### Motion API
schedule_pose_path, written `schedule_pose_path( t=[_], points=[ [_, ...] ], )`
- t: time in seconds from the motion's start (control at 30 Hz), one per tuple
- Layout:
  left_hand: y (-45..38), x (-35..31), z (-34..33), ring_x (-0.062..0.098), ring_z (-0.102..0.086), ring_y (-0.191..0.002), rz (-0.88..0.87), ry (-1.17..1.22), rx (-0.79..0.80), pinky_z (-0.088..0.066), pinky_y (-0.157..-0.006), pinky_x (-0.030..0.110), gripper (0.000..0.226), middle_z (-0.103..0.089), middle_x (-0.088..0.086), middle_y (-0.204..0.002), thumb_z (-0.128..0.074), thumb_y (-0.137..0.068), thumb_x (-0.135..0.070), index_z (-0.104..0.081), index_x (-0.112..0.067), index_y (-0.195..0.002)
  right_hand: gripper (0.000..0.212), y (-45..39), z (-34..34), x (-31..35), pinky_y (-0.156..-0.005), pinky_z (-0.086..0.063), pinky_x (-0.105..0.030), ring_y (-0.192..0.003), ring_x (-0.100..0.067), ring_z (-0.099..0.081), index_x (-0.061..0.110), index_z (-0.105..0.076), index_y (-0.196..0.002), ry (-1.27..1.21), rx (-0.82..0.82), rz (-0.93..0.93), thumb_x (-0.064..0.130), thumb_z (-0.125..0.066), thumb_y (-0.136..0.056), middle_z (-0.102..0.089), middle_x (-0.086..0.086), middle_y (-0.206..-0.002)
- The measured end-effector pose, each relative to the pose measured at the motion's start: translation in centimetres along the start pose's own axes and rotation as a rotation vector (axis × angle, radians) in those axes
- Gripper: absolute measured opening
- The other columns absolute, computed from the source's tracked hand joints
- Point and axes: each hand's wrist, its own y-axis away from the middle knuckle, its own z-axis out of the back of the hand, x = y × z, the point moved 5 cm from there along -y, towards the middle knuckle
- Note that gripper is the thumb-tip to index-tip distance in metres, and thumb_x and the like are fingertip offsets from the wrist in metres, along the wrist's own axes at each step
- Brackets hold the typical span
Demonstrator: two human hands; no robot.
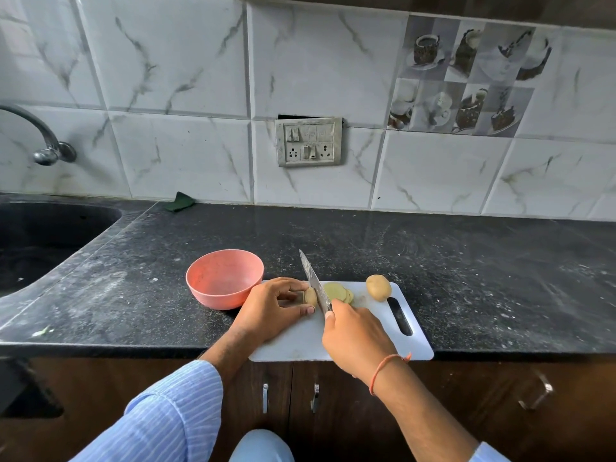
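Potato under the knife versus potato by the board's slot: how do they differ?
The partly sliced tan potato is a stub; the whole tan potato is uncut. The stub is held by the left hand; the whole one lies untouched. Both rest on the white cutting board.

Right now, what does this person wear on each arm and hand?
The left hand and right hand are ungloved. The left sleeve is light blue with thin white stripes. An orange thread band circles the right wrist; a light blue cuff shows behind it.
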Motion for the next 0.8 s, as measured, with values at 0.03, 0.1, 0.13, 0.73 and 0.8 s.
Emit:
schedule_pose_path(
  t=[0.03,0.1,0.13,0.73,0.8],
  points=[
    [0.0,0.0,0.0,-0.004,-0.072,-0.101,0.003,0.0,-0.001,-0.061,-0.093,0.025,0.049,-0.073,-0.022,-0.117,-0.097,-0.073,-0.037,-0.079,-0.027,-0.117,0.024,0.2,-0.1,-0.2,-0.069,-0.043,-0.038,-0.085,-0.026,-0.057,0.019,-0.051,-0.098,-0.006,0.0,-0.004,0.031,-0.035,-0.111,-0.059,-0.004,-0.091],
    [0.0,0.0,0.0,-0.005,-0.072,-0.101,0.019,0.012,-0.004,-0.061,-0.093,0.024,0.049,-0.074,-0.021,-0.116,-0.097,-0.073,-0.037,-0.079,-0.026,-0.117,0.022,-0.2,-0.3,-0.2,-0.07,-0.043,-0.037,-0.086,-0.027,-0.056,0.02,-0.05,-0.097,-0.024,0.003,-0.016,0.031,-0.036,-0.11,-0.059,-0.005,-0.093],
    [-0.1,0.0,0.1,-0.005,-0.072,-0.101,0.026,0.016,-0.004,-0.061,-0.093,0.024,0.049,-0.074,-0.021,-0.115,-0.097,-0.073,-0.036,-0.079,-0.026,-0.117,0.021,-0.6,-0.4,-0.1,-0.07,-0.045,-0.038,-0.087,-0.028,-0.055,0.02,-0.049,-0.097,-0.03,0.009,-0.022,0.03,-0.037,-0.11,-0.059,-0.008,-0.095],
    [0.5,0.3,0.3,-0.003,-0.069,-0.112,-0.004,0.03,-0.002,-0.059,-0.099,0.028,0.05,-0.073,-0.02,-0.119,-0.097,-0.075,-0.031,-0.079,-0.03,-0.121,0.021,1.0,-1.8,-1.3,-0.072,-0.043,-0.037,-0.103,-0.031,-0.065,0.021,-0.055,-0.118,0.107,0.006,0.007,0.032,-0.04,-0.108,-0.069,-0.007,-0.109],
    [0.5,0.3,0.4,-0.003,-0.068,-0.113,-0.006,0.029,-0.003,-0.059,-0.1,0.028,0.05,-0.073,-0.021,-0.12,-0.096,-0.075,-0.032,-0.078,-0.031,-0.121,0.023,0.8,-1.7,-1.2,-0.073,-0.047,-0.038,-0.103,-0.03,-0.065,0.022,-0.056,-0.12,0.104,0.008,0.013,0.033,-0.039,-0.109,-0.069,-0.006,-0.109]
  ],
)
